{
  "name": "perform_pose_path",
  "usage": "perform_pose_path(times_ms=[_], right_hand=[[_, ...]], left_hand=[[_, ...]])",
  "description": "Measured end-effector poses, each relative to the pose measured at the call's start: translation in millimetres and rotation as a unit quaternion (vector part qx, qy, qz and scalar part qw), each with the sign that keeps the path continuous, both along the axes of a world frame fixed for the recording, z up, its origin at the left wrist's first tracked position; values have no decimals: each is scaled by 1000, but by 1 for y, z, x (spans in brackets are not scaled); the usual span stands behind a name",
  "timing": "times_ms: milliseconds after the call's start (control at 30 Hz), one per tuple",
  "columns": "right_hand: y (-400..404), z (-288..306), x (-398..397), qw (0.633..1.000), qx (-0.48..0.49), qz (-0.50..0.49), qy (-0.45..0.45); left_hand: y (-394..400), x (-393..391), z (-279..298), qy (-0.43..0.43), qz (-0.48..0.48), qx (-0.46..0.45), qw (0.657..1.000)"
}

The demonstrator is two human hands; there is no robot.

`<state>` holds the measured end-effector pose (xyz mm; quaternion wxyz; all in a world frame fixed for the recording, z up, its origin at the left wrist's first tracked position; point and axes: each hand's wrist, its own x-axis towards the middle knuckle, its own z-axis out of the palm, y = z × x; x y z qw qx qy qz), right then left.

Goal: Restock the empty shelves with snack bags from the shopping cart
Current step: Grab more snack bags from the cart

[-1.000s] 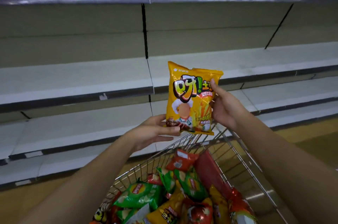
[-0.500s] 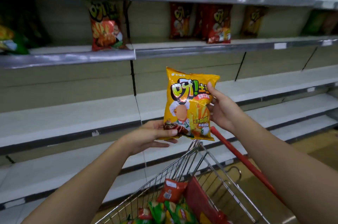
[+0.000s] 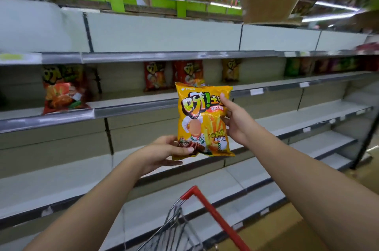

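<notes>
Yellow snack bag (image 3: pixel 202 119): "呀!土豆", "香浓酥脆"; smaller print probably illegible.

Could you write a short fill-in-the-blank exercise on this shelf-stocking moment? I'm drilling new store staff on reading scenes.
1. Both hands hold one ____ snack bag upright before the shelves.
2. The left hand grips the bag's bottom ____ corner.
3. The right hand holds the bag's ____ edge.
4. The cart handle below the arms is ____.

Missing words: yellow; left; right; red
</notes>
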<state>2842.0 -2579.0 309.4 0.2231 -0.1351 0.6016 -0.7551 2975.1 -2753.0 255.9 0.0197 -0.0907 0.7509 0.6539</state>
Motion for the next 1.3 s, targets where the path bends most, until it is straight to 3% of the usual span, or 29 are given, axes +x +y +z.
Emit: perform_pose_path(times_ms=[200, 467, 1033, 1300], right_hand=[[84, 9, -103, 1000, 21, -10, 4], [159, 25, -187, 999, 42, -26, 13], [357, 52, -332, 975, 53, -213, 48], [341, 43, -470, 989, 54, -132, 30]], left_hand=[[85, -101, 3, 34, 1, 36, 999], [151, -198, 13, 27, -18, 1, 999], [323, -428, 22, 70, -191, 11, 979], [325, -518, 17, 84, -103, 4, 991]])
